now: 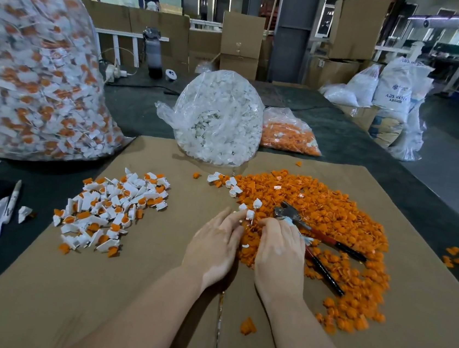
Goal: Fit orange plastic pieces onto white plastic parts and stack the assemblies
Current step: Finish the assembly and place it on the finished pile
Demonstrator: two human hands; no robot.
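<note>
Both my forearms reach up from bottom centre; left hand [212, 244] & right hand [279, 252] side by side, palms down, fingers curled.

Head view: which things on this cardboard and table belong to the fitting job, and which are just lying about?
Job:
- white part held by left hand
- right hand
- loose orange pieces
- pile of finished assemblies
- bag of white parts
- bag of orange pieces

Lying about:
- pliers
- marker pen
- water bottle
</note>
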